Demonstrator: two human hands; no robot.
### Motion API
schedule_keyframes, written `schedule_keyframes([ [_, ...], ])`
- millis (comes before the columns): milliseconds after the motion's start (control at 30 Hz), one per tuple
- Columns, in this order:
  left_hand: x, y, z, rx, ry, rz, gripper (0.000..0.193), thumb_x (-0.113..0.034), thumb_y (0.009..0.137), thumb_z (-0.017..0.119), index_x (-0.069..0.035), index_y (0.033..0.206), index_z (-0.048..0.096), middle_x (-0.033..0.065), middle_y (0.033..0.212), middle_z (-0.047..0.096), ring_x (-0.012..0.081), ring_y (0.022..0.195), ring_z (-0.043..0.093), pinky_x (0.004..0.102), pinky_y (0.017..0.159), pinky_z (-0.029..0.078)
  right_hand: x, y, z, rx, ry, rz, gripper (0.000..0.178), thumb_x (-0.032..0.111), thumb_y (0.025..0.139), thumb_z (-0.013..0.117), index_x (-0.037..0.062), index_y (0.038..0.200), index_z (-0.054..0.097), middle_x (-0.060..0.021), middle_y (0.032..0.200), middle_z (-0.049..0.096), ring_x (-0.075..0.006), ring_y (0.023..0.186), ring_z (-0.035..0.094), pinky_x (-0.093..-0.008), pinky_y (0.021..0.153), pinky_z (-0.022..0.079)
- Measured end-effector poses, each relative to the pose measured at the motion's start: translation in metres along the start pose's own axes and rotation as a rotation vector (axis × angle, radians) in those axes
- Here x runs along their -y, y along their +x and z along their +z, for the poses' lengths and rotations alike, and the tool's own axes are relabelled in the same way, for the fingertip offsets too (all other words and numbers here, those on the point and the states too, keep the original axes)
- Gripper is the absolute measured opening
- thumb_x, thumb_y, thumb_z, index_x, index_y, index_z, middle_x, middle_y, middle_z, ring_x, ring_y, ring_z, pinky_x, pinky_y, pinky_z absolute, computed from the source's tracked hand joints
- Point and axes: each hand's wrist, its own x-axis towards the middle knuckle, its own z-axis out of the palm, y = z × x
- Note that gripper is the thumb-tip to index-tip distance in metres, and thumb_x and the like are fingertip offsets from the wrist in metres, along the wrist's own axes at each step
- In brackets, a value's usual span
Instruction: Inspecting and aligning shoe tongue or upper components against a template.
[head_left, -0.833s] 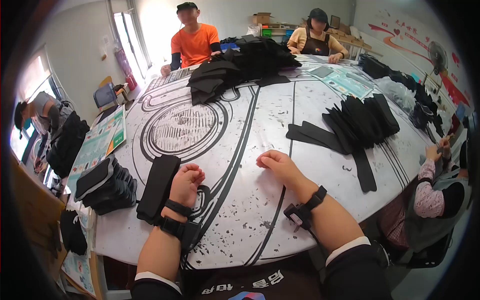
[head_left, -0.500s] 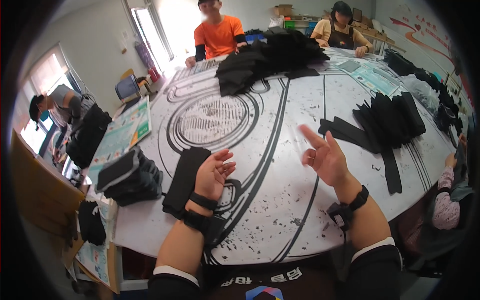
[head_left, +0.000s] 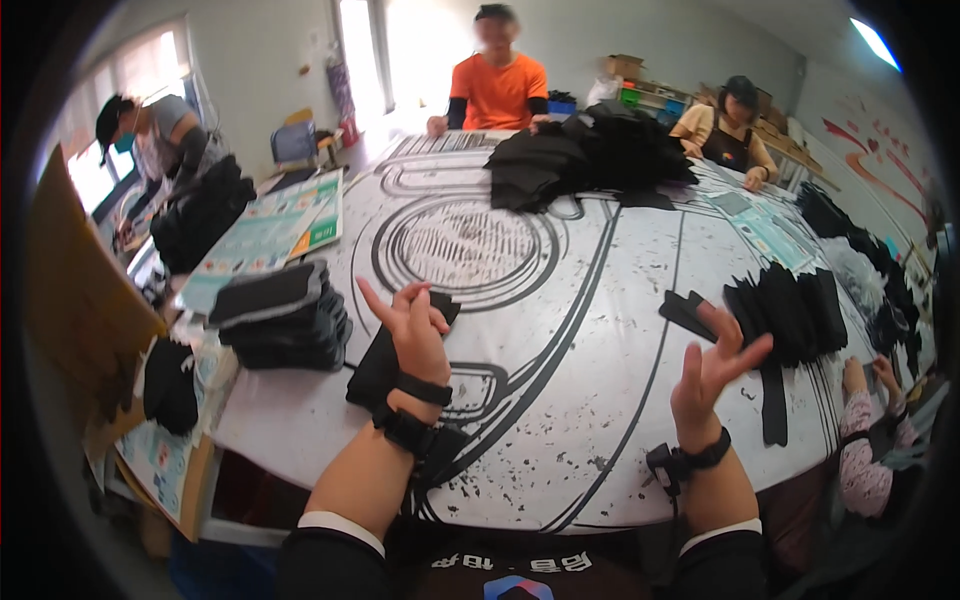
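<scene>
My left hand point(head_left: 418, 330) is raised with its index finger stretched out and the others partly bent, holding nothing. Behind it, partly hidden, a folded black fabric piece point(head_left: 372, 368) lies on the white table point(head_left: 560, 430). To its left stands a stack of black pieces with grey edges point(head_left: 275, 320). On the right, my right hand point(head_left: 708, 385) hovers over the table, fingers spread apart and nothing in them. Just beyond it are black fabric strips point(head_left: 790, 315), fanned out in a bundle, with one strip point(head_left: 774, 405) pointing toward me.
A large heap of black fabric point(head_left: 590, 160) lies at the far side, before a person in orange point(head_left: 498, 90). Another person point(head_left: 735, 130) sits at far right; a sleeve point(head_left: 868, 450) shows near right. Printed sheets point(head_left: 270, 220) lie at left, where someone bends over point(head_left: 165, 140).
The view has swung, shifting the scene. My right hand has moved nearer the strip bundle and spread its fingers. My left hand has turned, its index finger now stretched out.
</scene>
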Motion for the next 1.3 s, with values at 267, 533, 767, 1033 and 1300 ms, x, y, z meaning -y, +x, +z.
schedule_keyframes([
  [267,-0.024,-0.041,0.021,1.730,0.628,-0.643,0.034,-0.019,0.086,0.053,-0.009,0.119,0.056,-0.0024,0.062,0.047,0.0060,0.054,0.042,0.0212,0.049,0.038,0.059,0.021,0.066,0.717,-0.335,0.226,0.033,0.006,0.072,0.051,0.0147,0.100,0.067,0.0005,0.059,0.052,-0.0201,0.066,0.046,-0.0367,0.075,0.029],
  [533,0.028,-0.035,-0.002,0.926,0.164,-0.664,0.026,-0.006,0.085,0.050,-0.001,0.110,0.055,-0.0018,0.075,0.051,0.0061,0.067,0.048,0.0189,0.063,0.041,-0.005,-0.024,0.026,0.672,0.364,1.074,0.028,0.007,0.081,0.044,0.0051,0.100,0.065,0.0053,0.066,0.049,-0.0039,0.064,0.041,-0.0181,0.060,0.035],
  [767,0.046,-0.036,-0.007,0.825,0.298,-0.566,0.018,-0.005,0.084,0.052,-0.002,0.101,0.056,0.0005,0.084,0.053,0.0081,0.076,0.052,0.0203,0.072,0.043,-0.001,-0.033,0.034,0.847,0.303,0.664,0.022,0.004,0.079,0.058,0.0040,0.101,0.061,-0.0047,0.088,0.058,-0.0134,0.084,0.058,-0.0244,0.075,0.046],
  [1033,0.025,-0.054,0.007,1.129,0.178,-0.779,0.051,-0.004,0.082,0.050,-0.008,0.131,0.035,0.0129,0.122,0.051,0.0213,0.115,0.047,0.0339,0.098,0.037,0.008,-0.032,0.036,0.922,0.305,0.577,0.012,-0.002,0.074,0.064,0.0032,0.084,0.060,-0.0072,0.087,0.058,-0.0176,0.081,0.058,-0.0268,0.072,0.046],
  [1300,0.024,-0.054,0.005,1.174,0.178,-0.834,0.058,-0.006,0.082,0.052,-0.009,0.135,0.030,0.0129,0.124,0.050,0.0212,0.117,0.046,0.0337,0.099,0.035,0.009,-0.034,0.039,0.886,0.285,0.575,0.011,-0.005,0.073,0.059,0.0033,0.081,0.058,-0.0063,0.085,0.056,-0.0176,0.077,0.058,-0.0271,0.069,0.046],
])
